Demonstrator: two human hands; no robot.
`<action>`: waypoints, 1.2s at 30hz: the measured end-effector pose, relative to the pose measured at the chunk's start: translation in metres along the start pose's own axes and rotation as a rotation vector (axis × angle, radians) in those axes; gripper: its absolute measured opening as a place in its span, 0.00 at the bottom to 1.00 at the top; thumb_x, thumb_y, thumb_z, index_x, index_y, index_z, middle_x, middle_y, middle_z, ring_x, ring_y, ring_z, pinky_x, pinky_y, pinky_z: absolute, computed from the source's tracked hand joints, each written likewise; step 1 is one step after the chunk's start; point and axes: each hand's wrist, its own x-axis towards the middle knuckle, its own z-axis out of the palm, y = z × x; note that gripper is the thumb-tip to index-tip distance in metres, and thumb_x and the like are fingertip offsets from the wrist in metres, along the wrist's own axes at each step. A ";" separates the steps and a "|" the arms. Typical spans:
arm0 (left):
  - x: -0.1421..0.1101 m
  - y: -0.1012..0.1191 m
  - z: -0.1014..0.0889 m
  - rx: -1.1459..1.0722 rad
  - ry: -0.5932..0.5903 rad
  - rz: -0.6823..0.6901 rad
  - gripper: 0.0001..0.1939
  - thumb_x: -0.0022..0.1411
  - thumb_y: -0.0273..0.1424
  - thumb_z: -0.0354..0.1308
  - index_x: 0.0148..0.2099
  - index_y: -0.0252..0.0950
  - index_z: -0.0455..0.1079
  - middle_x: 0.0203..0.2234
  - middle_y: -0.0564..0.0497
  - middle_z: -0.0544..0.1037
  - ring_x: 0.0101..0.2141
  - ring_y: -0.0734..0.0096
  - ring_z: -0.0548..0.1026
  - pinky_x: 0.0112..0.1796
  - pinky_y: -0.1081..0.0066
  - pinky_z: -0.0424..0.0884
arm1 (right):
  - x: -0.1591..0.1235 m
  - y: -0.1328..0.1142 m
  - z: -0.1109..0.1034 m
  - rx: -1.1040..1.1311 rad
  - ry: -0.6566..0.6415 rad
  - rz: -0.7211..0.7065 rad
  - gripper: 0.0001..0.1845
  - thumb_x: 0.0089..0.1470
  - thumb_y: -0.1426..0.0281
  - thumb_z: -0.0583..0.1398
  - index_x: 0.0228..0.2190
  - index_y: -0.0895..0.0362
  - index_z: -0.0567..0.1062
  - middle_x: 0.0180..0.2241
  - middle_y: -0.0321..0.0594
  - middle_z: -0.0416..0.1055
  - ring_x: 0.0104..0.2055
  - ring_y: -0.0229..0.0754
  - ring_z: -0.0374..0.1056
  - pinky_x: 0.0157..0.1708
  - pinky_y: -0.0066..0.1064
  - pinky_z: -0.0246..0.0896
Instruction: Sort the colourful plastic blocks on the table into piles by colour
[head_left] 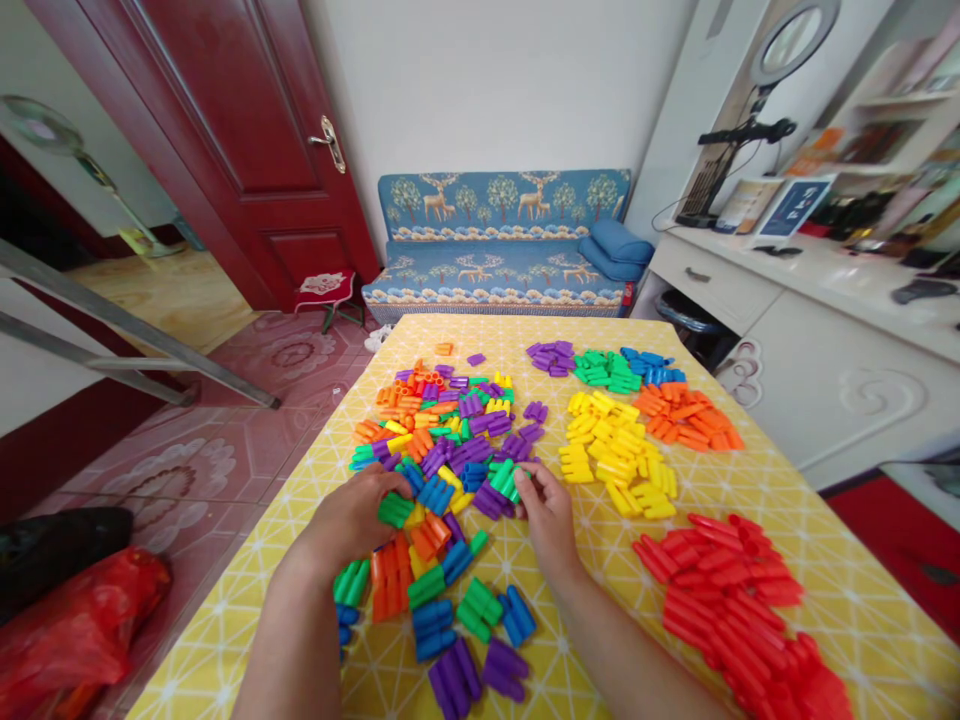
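Short ribbed plastic pieces, each like several tubes joined side by side, lie in a mixed pile (457, 430) on the table. My left hand (352, 520) is over the near left part of the pile, its fingers closed at a green plastic piece (395, 510). Part of that grip is hidden by the hand. With thumb and fingers, my right hand (546, 505) pinches another green plastic piece (505, 478) at the pile's right edge. A purple piece (491, 502) lies just under it. Loose orange (391, 580), blue (433, 630) and purple pieces (454, 680) lie nearer me.
Sorted heaps lie on the right: yellow (615, 450), red (731, 590), orange (688, 415), green (606, 370), blue (651, 365) and purple (551, 357). A yellow patterned cloth (600, 620) covers the table. Beyond stand a blue sofa (487, 260) and, at right, a white cabinet (832, 350).
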 end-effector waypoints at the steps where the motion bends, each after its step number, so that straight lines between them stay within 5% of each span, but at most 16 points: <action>1: 0.002 0.002 0.001 0.004 0.005 0.005 0.19 0.39 0.22 0.62 0.36 0.43 0.78 0.35 0.50 0.79 0.36 0.60 0.75 0.36 0.69 0.67 | 0.000 0.001 0.000 -0.002 -0.006 -0.002 0.18 0.51 0.55 0.62 0.32 0.57 0.73 0.21 0.31 0.65 0.20 0.34 0.60 0.19 0.26 0.56; 5: 0.016 0.013 0.003 -0.087 0.126 0.002 0.04 0.52 0.30 0.60 0.32 0.39 0.76 0.25 0.52 0.77 0.28 0.65 0.73 0.31 0.70 0.66 | 0.000 0.005 -0.001 -0.026 -0.038 -0.021 0.17 0.53 0.55 0.61 0.34 0.58 0.74 0.22 0.32 0.66 0.20 0.33 0.60 0.20 0.25 0.56; 8: 0.029 0.030 0.017 -0.375 0.249 0.002 0.13 0.57 0.39 0.59 0.37 0.35 0.74 0.21 0.54 0.74 0.22 0.69 0.70 0.26 0.72 0.65 | 0.000 0.007 0.000 -0.033 -0.064 -0.019 0.17 0.53 0.56 0.61 0.36 0.57 0.73 0.23 0.32 0.67 0.20 0.33 0.61 0.20 0.25 0.57; 11: 0.041 0.051 0.044 -0.720 0.218 0.033 0.25 0.58 0.42 0.59 0.54 0.34 0.69 0.29 0.51 0.77 0.25 0.68 0.74 0.27 0.71 0.70 | 0.000 0.008 0.001 -0.017 -0.103 -0.017 0.18 0.51 0.57 0.63 0.39 0.56 0.72 0.26 0.33 0.70 0.21 0.33 0.63 0.21 0.25 0.59; 15: 0.047 0.065 0.067 -0.604 0.235 0.108 0.21 0.63 0.40 0.55 0.54 0.35 0.71 0.34 0.46 0.79 0.33 0.62 0.77 0.36 0.64 0.73 | 0.000 0.009 0.001 -0.045 -0.146 -0.066 0.20 0.49 0.61 0.64 0.43 0.56 0.71 0.33 0.38 0.73 0.27 0.36 0.67 0.25 0.27 0.64; 20: 0.044 0.065 0.065 -0.475 0.197 0.251 0.15 0.65 0.35 0.54 0.51 0.39 0.74 0.45 0.45 0.79 0.46 0.58 0.76 0.48 0.60 0.70 | -0.002 0.008 0.000 -0.132 -0.218 -0.145 0.22 0.52 0.63 0.62 0.49 0.54 0.72 0.37 0.39 0.72 0.34 0.38 0.68 0.34 0.29 0.66; 28: 0.039 0.068 0.064 -0.478 0.157 0.232 0.14 0.64 0.34 0.55 0.49 0.39 0.74 0.43 0.47 0.80 0.43 0.60 0.77 0.45 0.64 0.71 | -0.002 0.007 0.001 -0.166 -0.273 -0.175 0.23 0.53 0.62 0.62 0.51 0.54 0.71 0.45 0.42 0.74 0.43 0.44 0.70 0.44 0.35 0.67; 36: 0.036 0.068 0.065 -0.649 0.211 0.263 0.10 0.62 0.33 0.57 0.44 0.36 0.74 0.38 0.47 0.79 0.38 0.65 0.76 0.40 0.69 0.70 | -0.003 0.007 0.002 -0.138 -0.254 -0.127 0.20 0.54 0.64 0.60 0.48 0.55 0.71 0.39 0.40 0.74 0.40 0.43 0.70 0.39 0.33 0.67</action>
